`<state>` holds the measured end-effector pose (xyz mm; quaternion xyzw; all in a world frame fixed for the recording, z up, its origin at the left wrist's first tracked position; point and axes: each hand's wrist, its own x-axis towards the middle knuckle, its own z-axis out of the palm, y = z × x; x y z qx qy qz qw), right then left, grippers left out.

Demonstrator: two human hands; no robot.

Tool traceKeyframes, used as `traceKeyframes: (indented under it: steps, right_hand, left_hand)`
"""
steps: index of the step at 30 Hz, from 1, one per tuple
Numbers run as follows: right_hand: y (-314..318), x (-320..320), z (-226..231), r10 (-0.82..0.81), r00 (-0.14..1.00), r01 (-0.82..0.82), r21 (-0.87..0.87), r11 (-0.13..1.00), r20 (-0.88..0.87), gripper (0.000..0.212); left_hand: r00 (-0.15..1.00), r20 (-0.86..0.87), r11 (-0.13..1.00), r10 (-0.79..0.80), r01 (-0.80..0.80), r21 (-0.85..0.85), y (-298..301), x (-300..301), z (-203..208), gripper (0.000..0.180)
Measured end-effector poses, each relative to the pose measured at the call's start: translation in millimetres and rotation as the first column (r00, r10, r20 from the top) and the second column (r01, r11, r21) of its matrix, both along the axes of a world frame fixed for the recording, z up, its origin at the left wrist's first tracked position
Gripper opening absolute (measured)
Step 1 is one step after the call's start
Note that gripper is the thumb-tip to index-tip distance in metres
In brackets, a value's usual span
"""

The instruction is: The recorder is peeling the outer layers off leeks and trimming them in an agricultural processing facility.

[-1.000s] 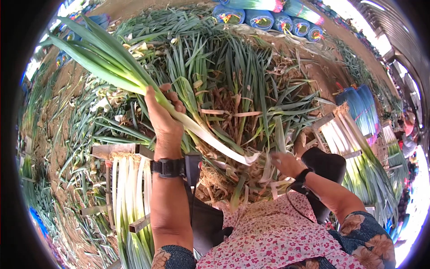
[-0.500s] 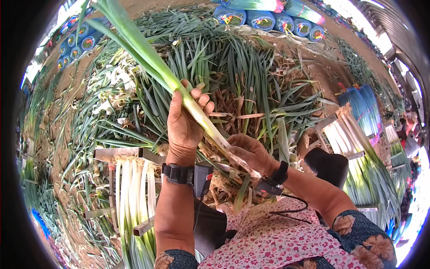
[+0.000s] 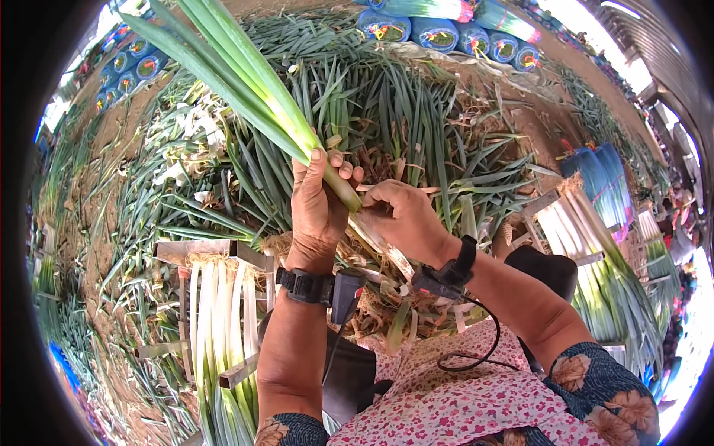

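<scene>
My left hand grips a long green leek at the place where its leaves meet the pale stalk. The leaves point up and to the left, out of view. My right hand is closed on the white lower stalk just right of the left hand, pinching its outer skin. A loose pale strip hangs down from the stalk below my right hand. Both wrists wear black bands with small devices, and a black cable runs from the right one.
A large heap of loose leeks fills the ground ahead. Trimmed white leeks lie in a metal rack at lower left, and another rack of trimmed leeks stands at right. Blue-wrapped bundles line the far edge.
My left hand has raised the leek more upright and brought it closer. My right hand has come in from the right and taken hold of the white stalk beside the left hand.
</scene>
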<state>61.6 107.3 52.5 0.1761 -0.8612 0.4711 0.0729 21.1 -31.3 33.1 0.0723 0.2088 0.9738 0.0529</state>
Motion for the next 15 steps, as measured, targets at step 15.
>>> traceKeyframes:
  steps: [15]
  right_hand:
    - [4, -10, -17, -0.051, 0.994, 0.046, -0.059, 0.997, -0.094, 0.022]
  left_hand:
    - [0.999, 0.032, 1.0, -0.022, 0.022, 0.003, -1, 1, -2, 0.025]
